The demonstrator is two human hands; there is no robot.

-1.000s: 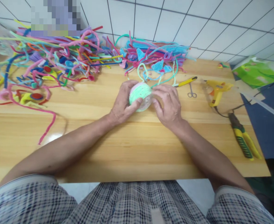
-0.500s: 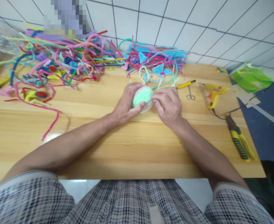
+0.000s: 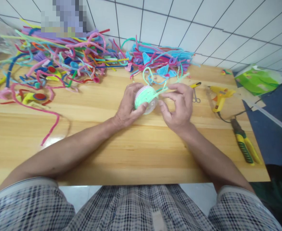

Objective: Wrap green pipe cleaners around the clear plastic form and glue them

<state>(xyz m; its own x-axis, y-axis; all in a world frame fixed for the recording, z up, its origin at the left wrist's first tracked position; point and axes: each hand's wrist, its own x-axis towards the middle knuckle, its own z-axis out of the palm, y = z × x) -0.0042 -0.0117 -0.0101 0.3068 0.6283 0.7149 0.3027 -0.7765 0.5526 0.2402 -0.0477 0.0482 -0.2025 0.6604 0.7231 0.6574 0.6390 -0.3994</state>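
My left hand (image 3: pixel 130 107) is closed around a clear ball (image 3: pixel 151 106) partly wrapped in mint-green and pale pink pipe cleaner. Its thumb presses on the green windings near the bare, see-through part. From the ball a mint-green pipe cleaner end (image 3: pixel 171 85) sticks out up and to the right, passing close to my right fingers. My right hand (image 3: pixel 178 107) is beside the ball, with thumb and fingers apart and nothing seen between them. Behind the ball, a green pipe cleaner loop (image 3: pixel 146 75) lies on the table.
Piles of coloured pipe cleaners (image 3: pixel 71 57) line the wall side. To the right lie a yellow cutter knife (image 3: pixel 195 85), small scissors (image 3: pixel 196 100), a yellow glue gun (image 3: pixel 219 96) with its cord, and pliers (image 3: pixel 243 141). A green plastic pack (image 3: pixel 258 80) sits past the table's right edge.
My right hand has opened from a pinch at the ball and shifted slightly right. The green pipe cleaner end now stands out from the ball toward the upper right. My left hand keeps its hold.
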